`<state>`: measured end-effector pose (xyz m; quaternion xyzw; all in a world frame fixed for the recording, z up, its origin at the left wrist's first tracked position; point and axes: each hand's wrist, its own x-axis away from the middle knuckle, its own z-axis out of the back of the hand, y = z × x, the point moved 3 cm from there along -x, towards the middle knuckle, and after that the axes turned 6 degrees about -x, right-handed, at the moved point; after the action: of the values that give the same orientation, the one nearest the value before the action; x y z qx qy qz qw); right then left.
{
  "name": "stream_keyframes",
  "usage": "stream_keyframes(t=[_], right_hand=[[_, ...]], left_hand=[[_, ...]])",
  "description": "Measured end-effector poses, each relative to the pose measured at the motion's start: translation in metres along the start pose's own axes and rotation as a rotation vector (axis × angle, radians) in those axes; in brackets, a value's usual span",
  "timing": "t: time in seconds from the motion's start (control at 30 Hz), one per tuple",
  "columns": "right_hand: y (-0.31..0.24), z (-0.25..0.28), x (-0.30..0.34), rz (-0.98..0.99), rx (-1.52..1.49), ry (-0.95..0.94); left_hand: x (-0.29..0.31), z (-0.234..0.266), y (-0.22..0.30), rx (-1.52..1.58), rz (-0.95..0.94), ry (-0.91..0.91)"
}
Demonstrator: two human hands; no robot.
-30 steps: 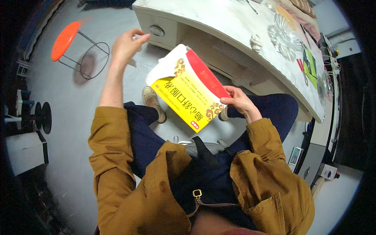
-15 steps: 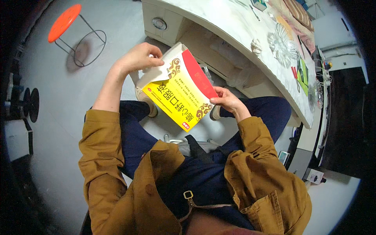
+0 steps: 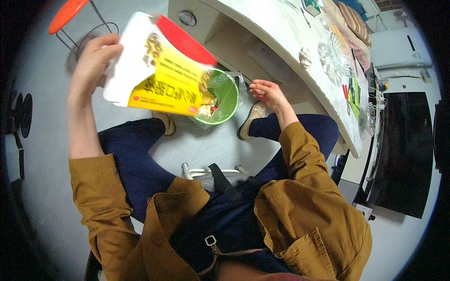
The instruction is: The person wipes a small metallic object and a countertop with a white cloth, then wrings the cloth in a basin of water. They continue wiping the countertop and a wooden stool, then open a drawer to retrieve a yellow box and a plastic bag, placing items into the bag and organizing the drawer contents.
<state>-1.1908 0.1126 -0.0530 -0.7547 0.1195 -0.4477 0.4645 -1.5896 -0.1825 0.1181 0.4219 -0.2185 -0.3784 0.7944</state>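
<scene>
Step judged as one-handed handling: yellow-red cardboard carton [image 3: 171, 86] gripped at its white left end by left hand [image 3: 97, 58], partly masking green plastic-lined bin [image 3: 230, 96]; contact not determinable. Right hand [image 3: 268, 95] near bin, nothing seen grasped. Firm hold called for. Mixed scraps [image 3: 209, 109] binned; carton's interior hidden.

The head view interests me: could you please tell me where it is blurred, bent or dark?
In the head view, the yellow box and the left hand holding it look blurred, probably by motion; in that view the right hand looks crisper, the long edge of the white table bows, likely from the fisheye lens, and the corners fall to black.
</scene>
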Motion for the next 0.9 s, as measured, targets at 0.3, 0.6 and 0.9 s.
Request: stream_keyframes(t=[0.3, 0.6, 0.9], right_hand=[[0.034, 0.199, -0.133, -0.118, 0.822, 0.447], [0.000, 0.192, -0.162, 0.150, 1.684, 0.374], [-0.002, 0.182, -0.130, 0.207, 1.997, 0.337]], left_hand=[[-0.009, 0.034, -0.032, 0.048, 0.106, 0.328], [0.002, 0.056, -0.048, -0.166, 0.171, 0.372], [-0.008, 0.041, -0.013, -0.301, 0.392, 0.356]])
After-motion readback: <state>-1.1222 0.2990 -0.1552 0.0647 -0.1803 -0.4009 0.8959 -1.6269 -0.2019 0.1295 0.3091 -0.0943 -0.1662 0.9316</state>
